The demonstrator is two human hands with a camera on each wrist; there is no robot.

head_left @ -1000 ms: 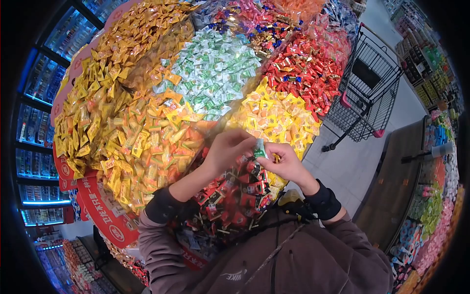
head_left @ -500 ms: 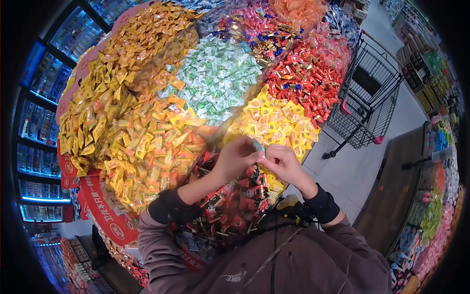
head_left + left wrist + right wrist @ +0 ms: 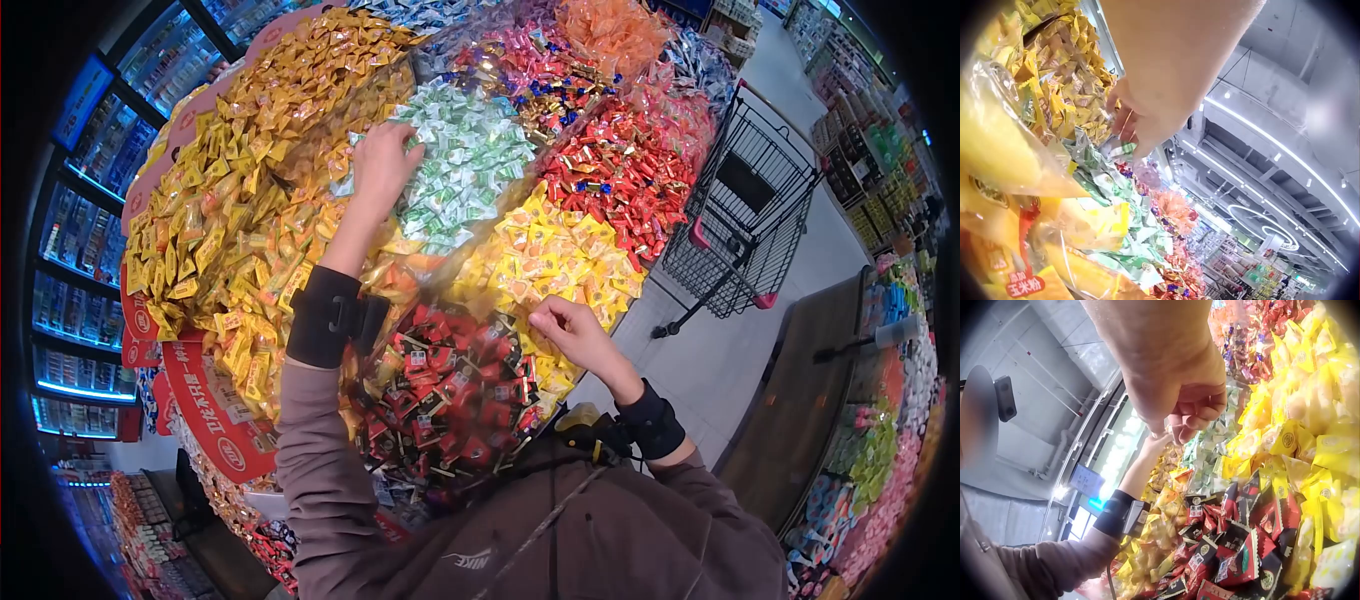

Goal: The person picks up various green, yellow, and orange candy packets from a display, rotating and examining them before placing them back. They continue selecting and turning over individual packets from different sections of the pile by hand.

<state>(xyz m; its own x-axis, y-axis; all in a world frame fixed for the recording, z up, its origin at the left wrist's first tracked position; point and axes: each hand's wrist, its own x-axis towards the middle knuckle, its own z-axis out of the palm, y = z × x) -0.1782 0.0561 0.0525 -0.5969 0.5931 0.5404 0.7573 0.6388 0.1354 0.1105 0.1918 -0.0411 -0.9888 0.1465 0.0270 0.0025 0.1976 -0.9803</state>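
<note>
My left hand (image 3: 384, 165) reaches over the left edge of the pile of green-and-white wrapped candies (image 3: 465, 165), thumb apart from the fingers. A green-and-white candy (image 3: 1125, 149) shows by those fingertips in the left wrist view. My right hand (image 3: 572, 332) hovers in front of the yellow-wrapped candies (image 3: 560, 255), above the red-and-black wrapped ones (image 3: 450, 385). Its fingers are curled, with the thumb against the index finger. No candy shows in it, and the palm is partly hidden.
Yellow and orange candies (image 3: 250, 240) heap up on the left, red ones (image 3: 620, 165) at the back right. Clear dividers part the heaps. A shopping cart (image 3: 745, 200) stands to the right in the aisle. A red sign (image 3: 215, 420) hangs at the display's left front.
Both hands were together at a green-and-white candy. My left hand has gone forward and left to the green-and-white pile. The right one has stayed close to where it was.
</note>
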